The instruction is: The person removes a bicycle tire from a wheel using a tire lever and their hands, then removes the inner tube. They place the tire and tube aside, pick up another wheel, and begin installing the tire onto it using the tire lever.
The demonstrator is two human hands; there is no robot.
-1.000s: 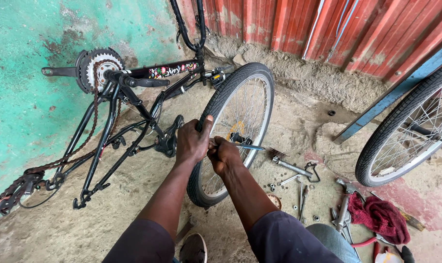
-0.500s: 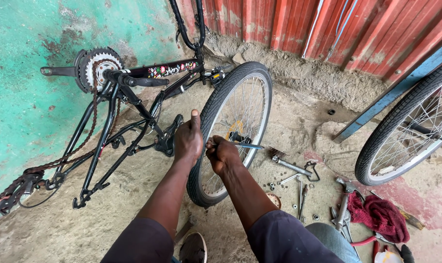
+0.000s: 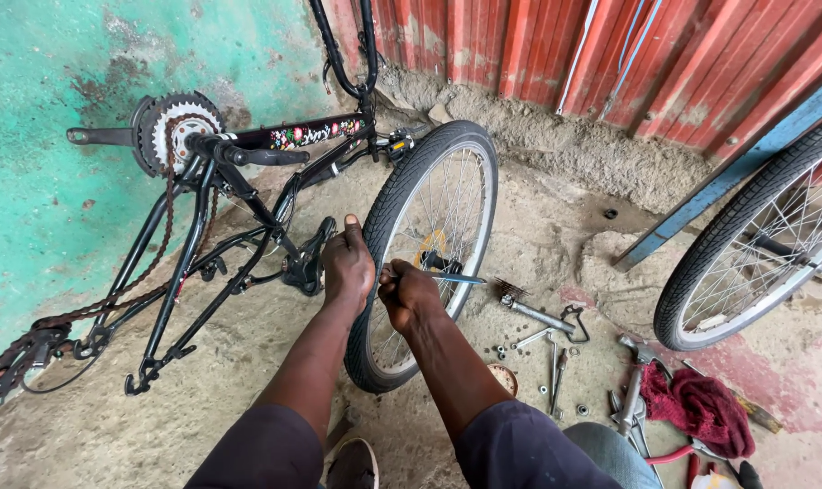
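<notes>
The left hand point(image 3: 348, 265) lay pressed against the tyre of the upright wheel point(image 3: 426, 254), fingers curled over the tread, thumb pointing up; the right hand point(image 3: 407, 294) sat just beside it, fist closed tight round a thin metal tool point(image 3: 454, 278) poking right toward the hub; the wheel stood mid-scene on the concrete floor point(image 3: 248, 398); left of it lay the upturned black bike frame point(image 3: 230, 226) against the green wall point(image 3: 58, 100); loose wrenches point(image 3: 556, 353) and a red rag point(image 3: 705, 407) lay near right; a second wheel point(image 3: 759, 240) leaned far right.
</notes>
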